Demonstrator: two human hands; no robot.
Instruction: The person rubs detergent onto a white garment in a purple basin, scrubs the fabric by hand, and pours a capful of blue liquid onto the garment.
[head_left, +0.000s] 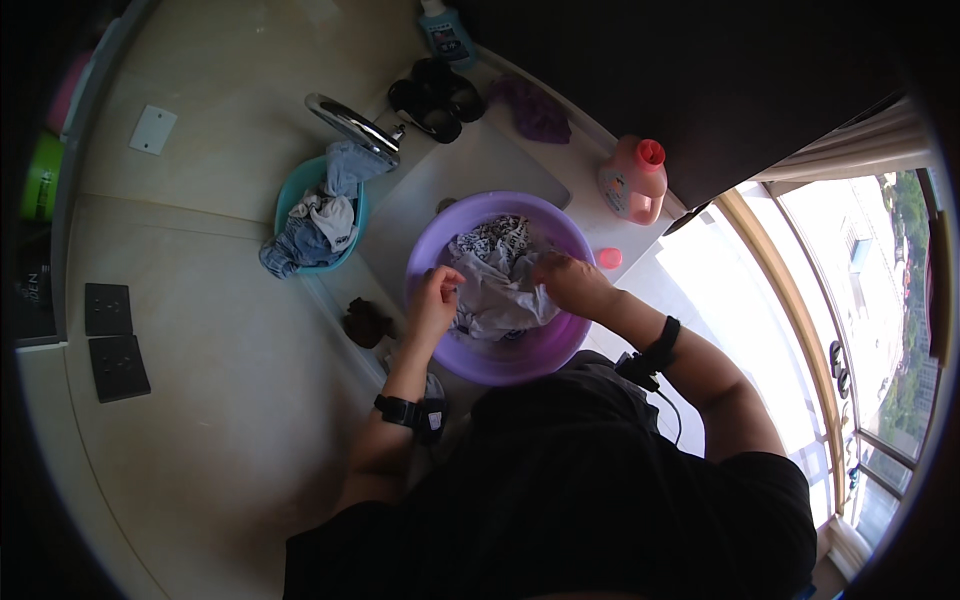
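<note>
A round purple plastic basin (491, 373) stands before me, partly over a sink. White cloth with a black printed part (495, 289) lies bunched inside it. My right hand (574, 283) grips a fold of this cloth near the basin's right side. Over the left rim, my left hand (441, 294) has its fingers curled beside the cloth; whether they hold any of it cannot be told. A teal basin (283, 202) at the upper left holds denim and white clothes, some hanging over its edge.
A chrome faucet (352, 124) arches above the teal basin. Behind are black shoes (435, 101), a purple cloth (534, 112) and a blue bottle (448, 34). A pink detergent jug (634, 180) and loose pink cap (610, 258) stand right; a dark brown item (366, 322) lies left.
</note>
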